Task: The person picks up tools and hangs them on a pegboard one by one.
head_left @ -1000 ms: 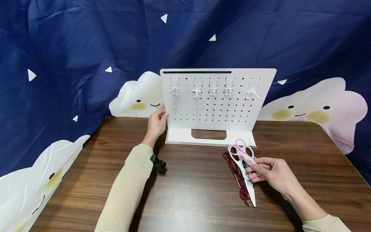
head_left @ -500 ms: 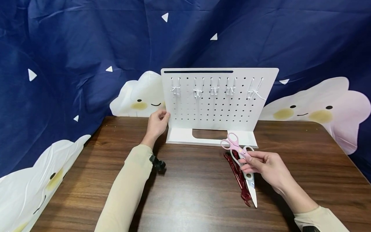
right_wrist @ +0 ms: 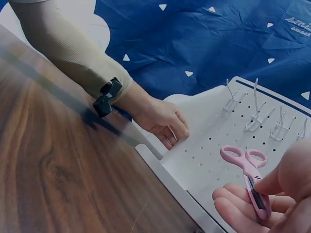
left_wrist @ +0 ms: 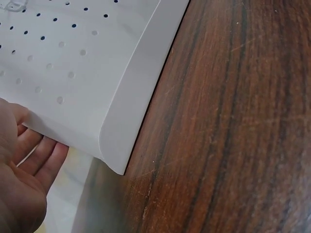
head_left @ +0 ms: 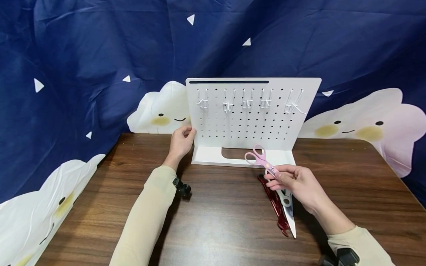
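My right hand (head_left: 301,184) pinches a pair of pink scissors (head_left: 261,159) near the blade end, between thumb and fingers. The finger loops point up and to the left, overlapping the board's base in the head view. On the left, my left hand (head_left: 181,142) grips the side edge of a white pegboard (left_wrist: 87,68), its thumb on the front and the other fingers behind. Below the right hand lie larger scissors with white handles (head_left: 286,201), partly hidden by that hand. Beside them is a dark red wrench (head_left: 274,202).
Several white wire hooks (head_left: 247,104) stick out in a row along the pegboard's upper part. Its base (head_left: 206,157) rests on a brown wooden table (head_left: 213,214). Behind hangs a blue curtain (head_left: 213,44) with clouds and white triangles.
The right hand has carried the pink scissors left and toward the pegboard, away from the white-handled scissors. The left hand has kept its hold on the board's edge.
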A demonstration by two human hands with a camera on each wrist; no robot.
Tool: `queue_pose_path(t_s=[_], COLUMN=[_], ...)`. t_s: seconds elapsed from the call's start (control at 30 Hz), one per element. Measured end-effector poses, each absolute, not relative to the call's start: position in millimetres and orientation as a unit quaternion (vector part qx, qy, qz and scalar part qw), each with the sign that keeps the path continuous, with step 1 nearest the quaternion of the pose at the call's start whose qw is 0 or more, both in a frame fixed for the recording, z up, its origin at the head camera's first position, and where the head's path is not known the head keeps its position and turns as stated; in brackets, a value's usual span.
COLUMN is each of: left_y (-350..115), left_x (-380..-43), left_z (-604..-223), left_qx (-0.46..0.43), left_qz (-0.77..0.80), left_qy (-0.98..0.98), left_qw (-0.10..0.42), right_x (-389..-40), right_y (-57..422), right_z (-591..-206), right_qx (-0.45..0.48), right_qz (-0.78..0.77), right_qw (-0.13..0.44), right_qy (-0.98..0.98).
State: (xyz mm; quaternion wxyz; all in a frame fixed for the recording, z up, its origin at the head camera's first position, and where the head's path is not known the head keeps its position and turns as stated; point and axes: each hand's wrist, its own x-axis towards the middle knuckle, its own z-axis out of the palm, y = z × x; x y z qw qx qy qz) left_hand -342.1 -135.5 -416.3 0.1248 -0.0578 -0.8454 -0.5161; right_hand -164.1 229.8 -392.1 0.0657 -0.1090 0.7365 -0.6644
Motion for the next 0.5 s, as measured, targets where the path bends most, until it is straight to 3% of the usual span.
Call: queue_pose_path(t_s=[0.5], left_y=[-134], left_x=[-343], left_z=[-416], left_qx=[-0.053], left_qz=[-0.522], left_qy=[-0.843], left_qw=[0.122], right_x=[-176], right_y=[212], right_z=[-376], right_qx=[-0.106], right_qz=[-0.651], right_qw=[0.064], right_qy=[0.749])
